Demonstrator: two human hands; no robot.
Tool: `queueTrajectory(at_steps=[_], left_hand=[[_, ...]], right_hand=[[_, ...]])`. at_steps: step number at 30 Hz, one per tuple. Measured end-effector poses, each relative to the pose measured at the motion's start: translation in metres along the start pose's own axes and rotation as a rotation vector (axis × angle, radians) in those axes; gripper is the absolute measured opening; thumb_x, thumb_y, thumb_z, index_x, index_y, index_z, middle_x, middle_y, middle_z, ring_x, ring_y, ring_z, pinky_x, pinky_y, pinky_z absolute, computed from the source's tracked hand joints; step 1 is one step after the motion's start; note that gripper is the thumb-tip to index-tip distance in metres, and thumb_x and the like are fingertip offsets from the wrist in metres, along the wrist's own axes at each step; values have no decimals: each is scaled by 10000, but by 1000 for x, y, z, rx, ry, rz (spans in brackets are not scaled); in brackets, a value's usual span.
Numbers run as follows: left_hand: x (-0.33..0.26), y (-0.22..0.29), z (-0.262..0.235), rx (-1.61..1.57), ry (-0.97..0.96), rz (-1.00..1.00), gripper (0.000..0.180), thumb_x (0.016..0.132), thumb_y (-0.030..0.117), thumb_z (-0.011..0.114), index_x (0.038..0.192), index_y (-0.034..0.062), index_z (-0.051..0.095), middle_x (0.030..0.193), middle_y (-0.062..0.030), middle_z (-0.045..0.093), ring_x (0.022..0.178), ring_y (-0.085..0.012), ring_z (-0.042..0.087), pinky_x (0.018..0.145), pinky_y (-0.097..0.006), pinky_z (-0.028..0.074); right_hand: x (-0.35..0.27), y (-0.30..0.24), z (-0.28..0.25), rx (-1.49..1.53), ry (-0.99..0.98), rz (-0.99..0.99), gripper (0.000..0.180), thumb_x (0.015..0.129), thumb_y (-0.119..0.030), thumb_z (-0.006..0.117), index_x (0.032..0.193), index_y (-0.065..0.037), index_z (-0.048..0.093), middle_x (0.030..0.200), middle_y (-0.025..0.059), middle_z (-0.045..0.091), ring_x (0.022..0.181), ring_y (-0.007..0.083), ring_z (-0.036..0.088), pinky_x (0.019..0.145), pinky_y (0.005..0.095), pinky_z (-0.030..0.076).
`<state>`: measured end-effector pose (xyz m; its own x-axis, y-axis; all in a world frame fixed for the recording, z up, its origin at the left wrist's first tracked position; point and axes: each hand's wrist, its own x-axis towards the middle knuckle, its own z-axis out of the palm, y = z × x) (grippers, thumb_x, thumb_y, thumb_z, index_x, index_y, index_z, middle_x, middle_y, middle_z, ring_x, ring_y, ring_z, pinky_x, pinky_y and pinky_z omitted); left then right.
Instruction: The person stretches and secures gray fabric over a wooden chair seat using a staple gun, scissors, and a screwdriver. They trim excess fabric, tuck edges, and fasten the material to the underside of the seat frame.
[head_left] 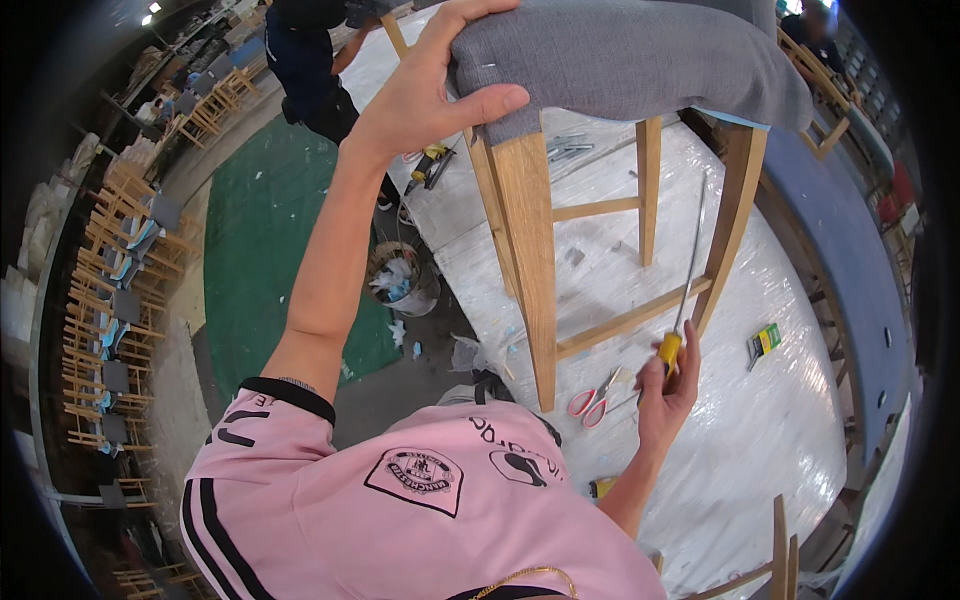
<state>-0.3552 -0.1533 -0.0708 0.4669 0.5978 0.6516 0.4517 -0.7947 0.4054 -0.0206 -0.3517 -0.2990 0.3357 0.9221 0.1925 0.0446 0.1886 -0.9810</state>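
Observation:
A wooden chair (527, 250) with a grey fabric seat (620, 65) stands upright on the plastic-covered table in front of me. My left hand (430, 100) grips the seat's near left corner, thumb pressed on the fabric and fingers over the top. Lower right, my right hand (670, 395) is closed round the yellow handle of a long screwdriver (670, 348). Its thin metal shaft points up beside a right-hand chair leg, with the tip below the seat. Red-handled scissors (595, 400) lie on the table, left of my right hand.
A green and yellow packet (763, 343) lies on the table (740, 430) at right. A yellow-black tool (430, 165) rests near its left edge. Below stands a bucket of scraps (412, 290). One person (305, 65) works at the far left. Chairs (115, 330) line the left side.

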Motion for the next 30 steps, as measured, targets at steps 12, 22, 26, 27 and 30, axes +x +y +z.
queueTrajectory(at_steps=[12,22,26,27,30], left_hand=[[-8,11,-9,166,-106,148,953,701,184,866,1521,60,394,1545,-152,417,1470,-287,361,1222,-419,252],[-13,18,-8,200,-126,158,1012,676,218,857,1543,67,355,1569,-171,376,1478,-309,342,1224,-435,242],[-15,22,-4,146,-121,170,1017,676,229,856,1543,61,351,1561,-170,379,1473,-307,346,1223,-431,246],[-16,22,-4,160,-122,171,1020,676,235,856,1543,59,349,1558,-168,380,1472,-306,346,1223,-430,247],[-17,24,-5,185,-141,166,1029,677,253,857,1546,54,345,1547,-160,386,1467,-302,350,1222,-428,248]], right_hand=[[-28,-53,36,1,-149,-243,433,917,-200,802,1258,33,672,1023,108,731,813,123,630,750,242,492],[-39,-62,25,-39,-221,-200,320,933,-140,738,1206,26,709,1002,170,731,879,230,689,816,311,520],[-44,-73,20,-69,-216,-210,276,936,-107,721,1180,22,722,994,181,729,879,242,698,817,318,525],[-46,-75,20,-88,-213,-214,271,935,-99,719,1179,20,723,995,185,729,877,248,702,814,319,528],[-52,-83,23,-124,-173,-265,259,927,-67,717,1174,13,725,999,193,732,868,258,712,794,312,535]])
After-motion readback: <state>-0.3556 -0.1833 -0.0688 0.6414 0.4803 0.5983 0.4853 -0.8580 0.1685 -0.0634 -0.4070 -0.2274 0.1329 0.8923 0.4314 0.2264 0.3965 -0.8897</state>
